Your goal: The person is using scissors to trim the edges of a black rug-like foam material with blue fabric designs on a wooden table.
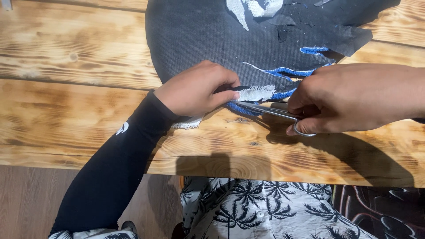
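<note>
Scissors [272,112] gripped in right hand [349,98], left hand [197,88] fingers pinching fabric [208,31]

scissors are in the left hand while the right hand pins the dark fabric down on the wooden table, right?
Not quite: the hands are swapped. The head view shows the scissors in the right hand, while the left hand pins the dark fabric down on the wooden table.

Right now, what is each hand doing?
Left hand: closed, pinching the dark grey fabric piece with blue tufted edging.
Right hand: closed on slim metal scissors.
</note>
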